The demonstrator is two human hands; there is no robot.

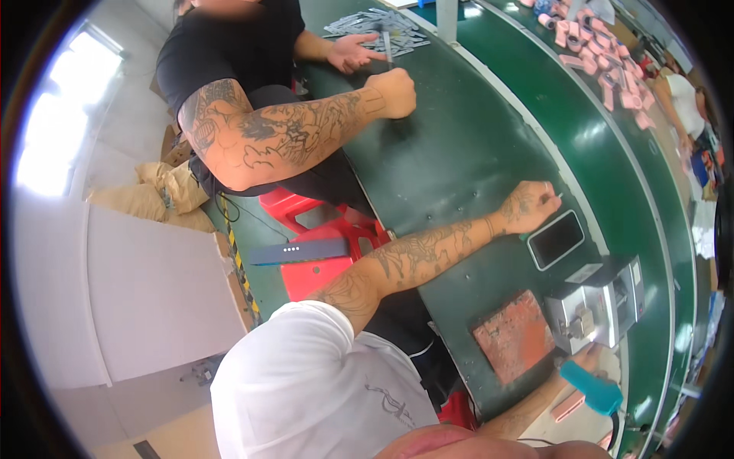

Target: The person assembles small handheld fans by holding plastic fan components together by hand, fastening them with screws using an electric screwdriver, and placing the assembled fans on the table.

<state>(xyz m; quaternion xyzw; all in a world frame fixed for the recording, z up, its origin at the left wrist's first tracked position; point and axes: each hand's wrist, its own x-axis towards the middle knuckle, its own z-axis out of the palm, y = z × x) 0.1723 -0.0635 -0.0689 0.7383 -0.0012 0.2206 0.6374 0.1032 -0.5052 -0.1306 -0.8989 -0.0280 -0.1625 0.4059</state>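
Red plastic at half past seven: a stool [312, 284], apparently serving as a side shelf for a long dark case [298, 251]. At twelve, a co-worker's spread hand [353, 55], palm up, and a closed fist [394, 95], gripping a thin grey strip [387, 50] upright, perhaps for easier viewing, near a pile of grey strips [368, 27], probably heaped there for short reach. At four, a worn reddish slab [514, 336], flat on the green worktop [459, 153], possibly there as protection. At three, the left hand [529, 208], with fingers curled together, seemingly pinching a small pale piece [560, 195] at the fingertips. Also at three, just beside, a phone [556, 239], screen up, likely for glancing at. Past four, a pink piece [568, 407]; at four, the right hand [587, 356], partly hidden. Cannot tell whether spread or gripping. Just beside, a teal tool [592, 386], presumably there for ready use, and towards three, a silver machine [595, 307], within easy reach. Near two, a heap of pink parts [592, 61], well apart from both hands, perhaps for elbow room.
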